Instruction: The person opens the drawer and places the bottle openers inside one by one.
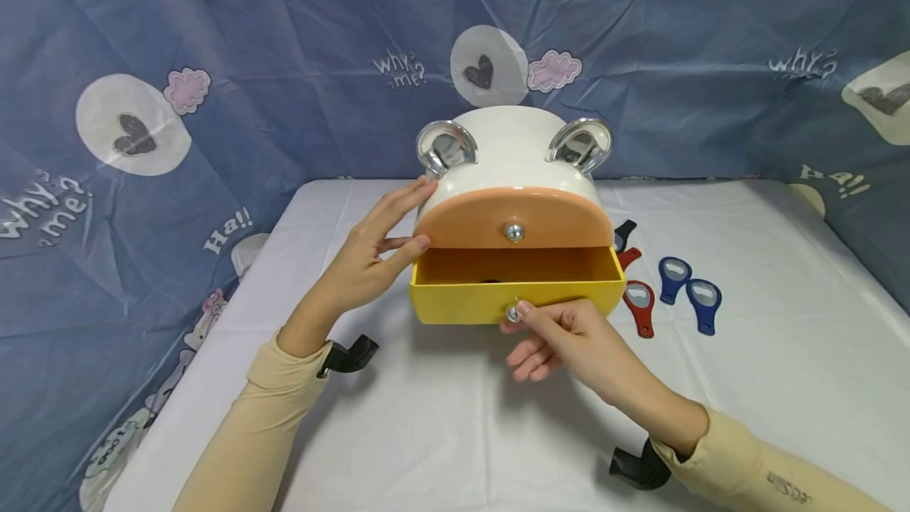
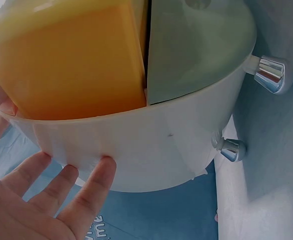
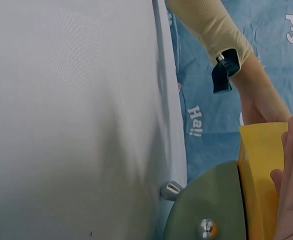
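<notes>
A white rounded cabinet [image 1: 512,148] with two drawers stands on the table. Its orange upper drawer [image 1: 462,216] is closed, while the yellow lower drawer [image 1: 455,304] is pulled out; a small dark bit shows inside behind its front. My right hand [image 1: 569,338] pinches the silver knob [image 1: 513,313] of the yellow drawer between thumb and forefinger. My left hand [image 1: 366,259] rests against the cabinet's left side with extended fingers, its thumb by the drawer corner. In the left wrist view, fingertips [image 2: 104,167] touch the white side wall.
Right of the cabinet lie several bottle openers: a red one [image 1: 640,306], two blue ones, [image 1: 674,279] and a black one [image 1: 626,234], partly hidden. Two silver ear-shaped pieces [image 1: 446,147] stick out from the cabinet's top. A printed blue cloth [image 1: 320,101] hangs behind the white-covered table [image 1: 426,433].
</notes>
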Available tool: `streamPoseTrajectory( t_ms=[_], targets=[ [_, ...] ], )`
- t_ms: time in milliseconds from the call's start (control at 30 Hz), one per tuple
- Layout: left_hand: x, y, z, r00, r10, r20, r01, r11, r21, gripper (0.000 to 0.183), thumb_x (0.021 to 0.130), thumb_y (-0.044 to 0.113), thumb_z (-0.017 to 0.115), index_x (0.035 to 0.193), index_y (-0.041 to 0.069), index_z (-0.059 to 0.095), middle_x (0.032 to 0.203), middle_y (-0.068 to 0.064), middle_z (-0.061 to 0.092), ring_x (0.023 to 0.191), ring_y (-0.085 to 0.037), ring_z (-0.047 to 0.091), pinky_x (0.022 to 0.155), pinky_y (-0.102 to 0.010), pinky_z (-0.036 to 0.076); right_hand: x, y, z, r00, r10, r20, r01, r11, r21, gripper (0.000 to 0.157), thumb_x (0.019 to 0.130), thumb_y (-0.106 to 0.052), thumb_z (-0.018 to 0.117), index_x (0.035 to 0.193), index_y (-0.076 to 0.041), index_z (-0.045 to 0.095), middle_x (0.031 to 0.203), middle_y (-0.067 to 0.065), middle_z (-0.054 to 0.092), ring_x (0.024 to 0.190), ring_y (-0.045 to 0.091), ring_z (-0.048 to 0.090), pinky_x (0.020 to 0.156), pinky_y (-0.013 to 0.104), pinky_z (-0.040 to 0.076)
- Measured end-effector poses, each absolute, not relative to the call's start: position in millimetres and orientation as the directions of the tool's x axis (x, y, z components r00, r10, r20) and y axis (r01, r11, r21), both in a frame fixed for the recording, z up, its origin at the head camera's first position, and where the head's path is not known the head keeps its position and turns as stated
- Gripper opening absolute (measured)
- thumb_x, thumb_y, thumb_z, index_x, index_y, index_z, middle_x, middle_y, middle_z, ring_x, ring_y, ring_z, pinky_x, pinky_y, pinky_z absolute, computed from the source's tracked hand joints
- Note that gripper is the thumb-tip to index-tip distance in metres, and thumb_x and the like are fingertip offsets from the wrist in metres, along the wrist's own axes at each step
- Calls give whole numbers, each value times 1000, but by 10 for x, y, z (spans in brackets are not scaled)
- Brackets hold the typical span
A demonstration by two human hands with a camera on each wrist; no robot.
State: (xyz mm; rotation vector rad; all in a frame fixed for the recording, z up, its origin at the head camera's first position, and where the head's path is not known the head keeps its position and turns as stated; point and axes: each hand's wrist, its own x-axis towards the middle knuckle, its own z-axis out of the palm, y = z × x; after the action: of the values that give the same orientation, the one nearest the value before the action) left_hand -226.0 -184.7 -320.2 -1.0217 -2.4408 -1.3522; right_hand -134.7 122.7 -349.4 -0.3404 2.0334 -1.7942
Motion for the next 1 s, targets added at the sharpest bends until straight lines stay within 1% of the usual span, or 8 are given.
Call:
streamPoseTrajectory(
  t_ms=[533, 633, 1000],
  targets=[
    [-2264, -1845, -3207, -750, 488, 447, 641, 367, 675, 64, 109, 18, 65, 167, 30, 41, 176, 6, 33, 161, -18, 36, 103, -51, 62, -1084, 1248, -3506, -879, -456, -137, 82, 138, -987, 49, 114, -34, 54, 124, 10, 73, 89, 20, 81, 76, 23, 82, 70, 37, 69],
    [-2263, -1844, -3208, -752, 485, 446, 639, 370, 674, 64, 109, 18, 66, 167, 30, 41, 176, 7, 33, 161, -18, 36, 103, -51, 62, -1049, 1239, -3513, -880, -453, -145, 90, 142, -986, 48, 114, -35, 55, 123, 8, 74, 89, 20, 82, 76, 24, 82, 70, 37, 69],
    [-2255, -1849, -3212, -758, 479, 443, 633, 380, 674, 65, 108, 18, 66, 167, 31, 41, 175, 9, 34, 161, -17, 36, 103, -50, 63, -976, 1229, -3525, -878, -454, -148, 91, 145, -985, 48, 114, -35, 54, 122, 8, 74, 89, 21, 81, 76, 24, 82, 69, 38, 69]
  ],
)
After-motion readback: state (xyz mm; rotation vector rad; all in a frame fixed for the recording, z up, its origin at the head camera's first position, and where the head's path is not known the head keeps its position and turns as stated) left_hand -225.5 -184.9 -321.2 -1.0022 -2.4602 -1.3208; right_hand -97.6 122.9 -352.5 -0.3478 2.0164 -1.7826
